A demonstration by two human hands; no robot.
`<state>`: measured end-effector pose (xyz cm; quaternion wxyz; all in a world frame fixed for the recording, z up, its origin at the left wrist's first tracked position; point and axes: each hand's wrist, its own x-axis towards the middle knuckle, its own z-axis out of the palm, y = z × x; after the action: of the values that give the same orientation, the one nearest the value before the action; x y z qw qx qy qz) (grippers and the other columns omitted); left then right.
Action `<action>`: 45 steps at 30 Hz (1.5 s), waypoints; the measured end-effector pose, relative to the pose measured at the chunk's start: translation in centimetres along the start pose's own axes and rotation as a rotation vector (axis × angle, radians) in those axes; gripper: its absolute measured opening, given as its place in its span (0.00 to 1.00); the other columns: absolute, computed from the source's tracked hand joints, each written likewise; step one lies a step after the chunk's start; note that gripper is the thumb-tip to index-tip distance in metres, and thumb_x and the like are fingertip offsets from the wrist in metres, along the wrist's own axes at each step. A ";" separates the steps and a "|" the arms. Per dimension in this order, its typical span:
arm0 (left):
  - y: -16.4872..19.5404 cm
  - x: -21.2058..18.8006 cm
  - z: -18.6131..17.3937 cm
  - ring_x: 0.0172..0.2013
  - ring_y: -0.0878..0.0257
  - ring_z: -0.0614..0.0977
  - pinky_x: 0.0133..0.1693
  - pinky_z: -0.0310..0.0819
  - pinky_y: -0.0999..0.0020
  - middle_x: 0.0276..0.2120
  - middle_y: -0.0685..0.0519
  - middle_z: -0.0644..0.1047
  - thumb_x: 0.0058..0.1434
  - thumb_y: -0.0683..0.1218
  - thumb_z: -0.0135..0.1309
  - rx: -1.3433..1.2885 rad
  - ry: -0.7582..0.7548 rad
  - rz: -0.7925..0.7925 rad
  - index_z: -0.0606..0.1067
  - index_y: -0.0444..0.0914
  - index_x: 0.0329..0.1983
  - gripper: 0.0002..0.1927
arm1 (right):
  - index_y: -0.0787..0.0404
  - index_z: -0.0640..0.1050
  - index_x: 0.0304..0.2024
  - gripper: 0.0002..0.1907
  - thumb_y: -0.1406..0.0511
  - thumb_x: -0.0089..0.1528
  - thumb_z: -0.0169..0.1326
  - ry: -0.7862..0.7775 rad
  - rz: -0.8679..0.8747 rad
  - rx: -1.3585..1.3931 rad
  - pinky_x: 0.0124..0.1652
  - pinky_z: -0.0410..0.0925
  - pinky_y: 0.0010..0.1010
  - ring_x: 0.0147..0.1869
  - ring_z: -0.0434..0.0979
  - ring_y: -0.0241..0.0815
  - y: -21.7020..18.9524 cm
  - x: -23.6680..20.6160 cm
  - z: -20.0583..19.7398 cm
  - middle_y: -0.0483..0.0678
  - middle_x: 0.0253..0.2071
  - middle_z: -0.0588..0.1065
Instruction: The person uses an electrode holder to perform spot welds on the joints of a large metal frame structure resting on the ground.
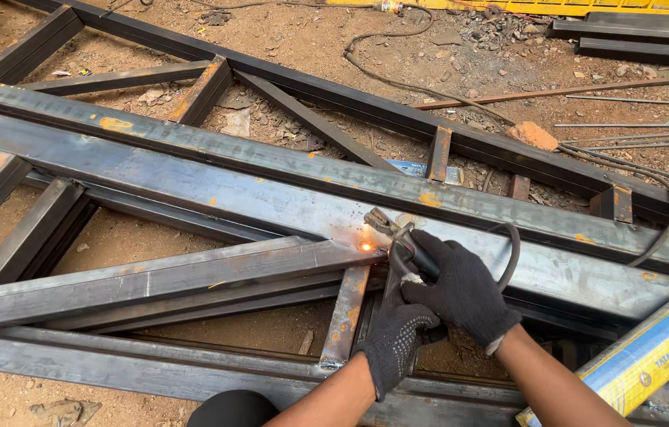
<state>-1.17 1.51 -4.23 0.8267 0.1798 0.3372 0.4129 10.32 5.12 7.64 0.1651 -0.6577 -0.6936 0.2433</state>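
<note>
Two black knit-gloved hands meet just right of the frame's centre: the right hand [461, 289] is wrapped tight around the handle of a welding electrode holder [397, 237], and the left hand [395, 336] sits just below it, fingers curled up against the holder and the right glove as a brace. The holder's tip points up and left to a small orange glowing weld spot [367, 247], where a slanted steel tube [137, 281] meets the long rectangular steel beam [216, 178] running from upper left to lower right. A black cable [512, 245] loops out from the holder. A short rusty cross strut [346, 312] stands beneath the spot. At the lower right corner lies a blue and yellow electrode box [650, 356]. The steel frame rests on reddish dirt ground [271, 32].
</note>
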 end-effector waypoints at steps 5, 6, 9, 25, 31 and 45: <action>-0.1 -0.5 0.6 0.43 0.55 0.83 0.44 0.82 0.55 0.43 0.47 0.79 0.57 0.36 0.52 -0.068 0.009 -0.109 0.74 0.37 0.54 0.20 | 0.52 0.71 0.66 0.47 0.47 0.45 0.64 -0.125 0.058 -0.128 0.50 0.73 0.43 0.46 0.82 0.56 0.1 0.2 -0.6 0.59 0.43 0.79; 0.0 -0.6 0.8 0.44 0.55 0.83 0.44 0.82 0.54 0.43 0.48 0.79 0.57 0.37 0.52 -0.061 0.008 -0.139 0.74 0.38 0.54 0.20 | 0.51 0.71 0.66 0.47 0.47 0.45 0.64 -0.151 0.076 -0.159 0.50 0.73 0.43 0.47 0.82 0.56 0.2 0.2 -0.6 0.59 0.44 0.79; 0.3 -0.8 1.1 0.47 0.54 0.84 0.46 0.83 0.53 0.45 0.48 0.79 0.57 0.36 0.51 -0.093 0.040 -0.195 0.74 0.40 0.53 0.20 | 0.53 0.70 0.66 0.47 0.45 0.48 0.64 -0.169 0.022 -0.182 0.51 0.72 0.44 0.48 0.81 0.56 0.5 0.6 -0.2 0.59 0.44 0.79; 0.7 -1.6 1.5 0.46 0.55 0.83 0.45 0.82 0.54 0.45 0.49 0.79 0.58 0.37 0.52 -0.103 0.021 -0.172 0.74 0.43 0.53 0.19 | 0.50 0.71 0.66 0.45 0.46 0.48 0.64 -0.205 0.027 -0.129 0.52 0.71 0.44 0.49 0.81 0.55 1.7 0.6 0.5 0.58 0.43 0.79; 1.0 -1.9 1.6 0.44 0.55 0.82 0.43 0.83 0.55 0.44 0.48 0.77 0.58 0.37 0.52 -0.124 0.008 -0.156 0.73 0.41 0.54 0.20 | 0.48 0.72 0.63 0.38 0.48 0.51 0.65 -0.110 -0.220 -0.277 0.53 0.71 0.44 0.51 0.80 0.56 3.3 0.6 1.4 0.58 0.52 0.78; -0.2 -0.6 0.6 0.44 0.54 0.83 0.45 0.83 0.54 0.44 0.48 0.78 0.57 0.38 0.52 -0.088 0.048 -0.168 0.73 0.40 0.54 0.20 | 0.54 0.71 0.66 0.46 0.48 0.47 0.65 -0.112 0.019 -0.112 0.51 0.73 0.43 0.49 0.82 0.56 0.4 0.1 -0.1 0.59 0.45 0.78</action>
<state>-0.85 0.89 -3.67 0.8573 0.1046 0.3524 0.3605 10.64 5.27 7.46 0.0866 -0.6577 -0.7081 0.2418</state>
